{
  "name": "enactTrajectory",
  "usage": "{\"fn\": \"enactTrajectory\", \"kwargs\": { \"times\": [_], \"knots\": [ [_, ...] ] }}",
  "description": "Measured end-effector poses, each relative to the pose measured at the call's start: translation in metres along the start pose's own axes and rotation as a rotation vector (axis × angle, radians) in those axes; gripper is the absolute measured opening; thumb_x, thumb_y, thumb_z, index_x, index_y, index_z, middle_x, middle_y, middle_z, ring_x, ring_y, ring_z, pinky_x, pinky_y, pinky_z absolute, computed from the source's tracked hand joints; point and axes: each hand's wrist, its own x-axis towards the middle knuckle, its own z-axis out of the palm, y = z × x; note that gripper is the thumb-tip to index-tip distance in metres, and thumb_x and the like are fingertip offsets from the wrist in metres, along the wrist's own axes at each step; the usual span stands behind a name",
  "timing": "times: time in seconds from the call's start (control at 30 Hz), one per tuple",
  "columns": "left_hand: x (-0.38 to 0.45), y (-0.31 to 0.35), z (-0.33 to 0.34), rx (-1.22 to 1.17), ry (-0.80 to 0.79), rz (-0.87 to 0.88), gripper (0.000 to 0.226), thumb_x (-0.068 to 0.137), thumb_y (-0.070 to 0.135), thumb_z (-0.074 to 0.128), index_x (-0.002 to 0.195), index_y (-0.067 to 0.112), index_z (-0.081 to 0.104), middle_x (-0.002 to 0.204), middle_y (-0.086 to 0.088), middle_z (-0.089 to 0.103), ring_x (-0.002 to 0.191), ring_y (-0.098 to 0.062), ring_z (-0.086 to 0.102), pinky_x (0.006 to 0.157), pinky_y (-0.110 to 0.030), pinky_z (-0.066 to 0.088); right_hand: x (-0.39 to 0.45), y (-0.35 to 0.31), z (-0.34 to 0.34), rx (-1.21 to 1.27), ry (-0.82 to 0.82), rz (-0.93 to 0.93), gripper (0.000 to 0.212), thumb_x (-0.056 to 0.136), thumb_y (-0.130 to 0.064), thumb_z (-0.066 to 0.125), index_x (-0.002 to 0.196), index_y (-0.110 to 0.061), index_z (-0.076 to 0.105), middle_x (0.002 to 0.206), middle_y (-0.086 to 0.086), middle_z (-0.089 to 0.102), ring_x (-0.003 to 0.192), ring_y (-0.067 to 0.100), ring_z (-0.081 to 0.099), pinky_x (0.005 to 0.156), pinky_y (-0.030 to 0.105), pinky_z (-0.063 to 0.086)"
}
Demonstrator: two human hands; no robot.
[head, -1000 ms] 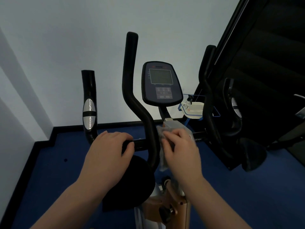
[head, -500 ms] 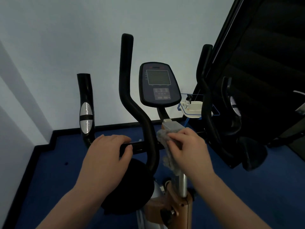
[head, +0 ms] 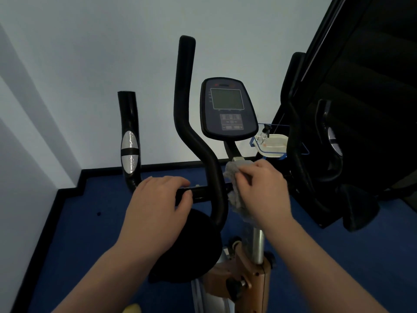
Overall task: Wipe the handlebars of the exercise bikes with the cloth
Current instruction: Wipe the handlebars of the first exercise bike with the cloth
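An exercise bike stands in front of me with black handlebars and a dark console. My left hand grips the horizontal bar left of the tall curved grip. My right hand presses a grey cloth against the bar at the centre post, just right of that grip. A short left grip with a silver sensor pad rises at the bar's far left end. The right-hand grips look dark against the black backdrop.
White walls close in on the left and behind the bike. The floor is blue with a black skirting. A white tray with a small bottle sits behind the console. A large black structure fills the right side.
My right hand has shifted with the cloth a little to the right and up along the bar near the centre post. My left hand keeps its grip on the bar.
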Motion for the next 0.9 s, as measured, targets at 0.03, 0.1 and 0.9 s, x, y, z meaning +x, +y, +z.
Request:
{"fn": "enactTrajectory", "kwargs": {
  "times": [0.03,0.1,0.9],
  "knots": [
    [0.000,0.000,0.000,0.000,0.003,0.003,0.025,0.089,0.030,0.054,0.108,0.022,0.067,0.100,0.010,0.068,0.093,-0.012,0.059,0.097,-0.027,0.031,0.001,-0.006,0.005,0.020,0.026,0.042,0.018,0.091,-0.021,0.056,0.095,-0.018,0.074,0.094,0.001,0.059,0.081,0.016,0.057,0.069,0.028,0.044],
    [-0.001,0.001,0.000,-0.001,0.009,0.009,0.023,0.089,0.028,0.055,0.106,0.021,0.068,0.099,0.009,0.069,0.091,-0.012,0.059,0.095,-0.027,0.032,-0.006,-0.011,0.011,0.095,0.046,0.075,0.019,0.092,-0.021,0.057,0.101,-0.020,0.073,0.097,0.000,0.062,0.085,0.013,0.057,0.069,0.022,0.042],
    [-0.003,0.004,-0.004,-0.072,0.023,-0.039,0.026,0.091,0.030,0.052,0.112,0.025,0.064,0.101,0.012,0.065,0.091,-0.008,0.054,0.084,-0.026,0.043,-0.005,-0.014,0.011,0.129,-0.003,0.019,0.019,0.088,-0.016,0.058,0.099,-0.017,0.074,0.093,-0.003,0.064,0.081,0.012,0.058,0.071,0.025,0.045]
  ]
}}
